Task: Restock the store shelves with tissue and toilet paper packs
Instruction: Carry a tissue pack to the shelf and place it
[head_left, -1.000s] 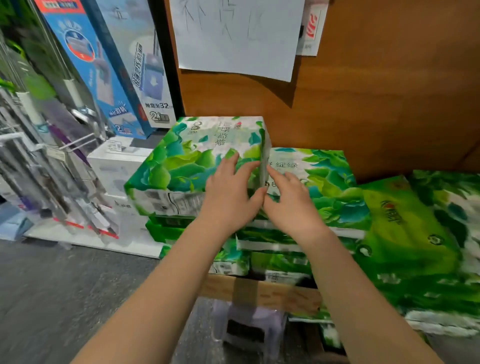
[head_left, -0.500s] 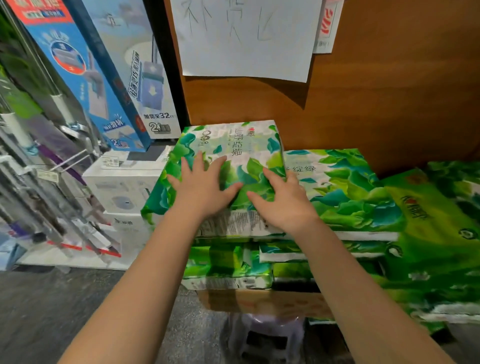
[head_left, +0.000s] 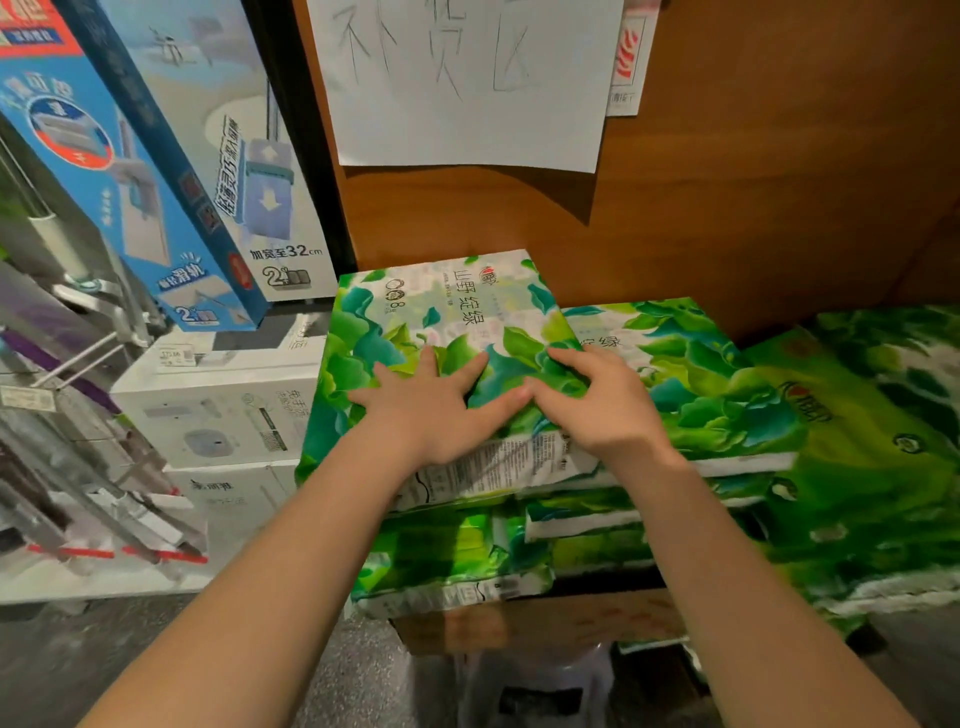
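Observation:
A green leaf-printed tissue pack (head_left: 441, 312) lies flat on top of a stack of similar packs (head_left: 452, 561). My left hand (head_left: 431, 410) rests palm down on its top with fingers spread. My right hand (head_left: 597, 410) lies at the pack's right edge, its fingers bent over the seam with the neighbouring pack (head_left: 691, 374). A larger green pack (head_left: 872, 447) lies further right.
A brown wooden panel (head_left: 753, 182) with a handwritten paper sign (head_left: 467, 88) stands behind the stack. Blue mop boxes (head_left: 156, 171) and white appliance boxes (head_left: 218, 415) sit to the left. A cardboard box (head_left: 519, 623) on a plastic stool (head_left: 535, 686) supports the stack.
The top pack was tilted up on its edge one second ago; it now lies flat on the stack. Both hands moved onto its top face.

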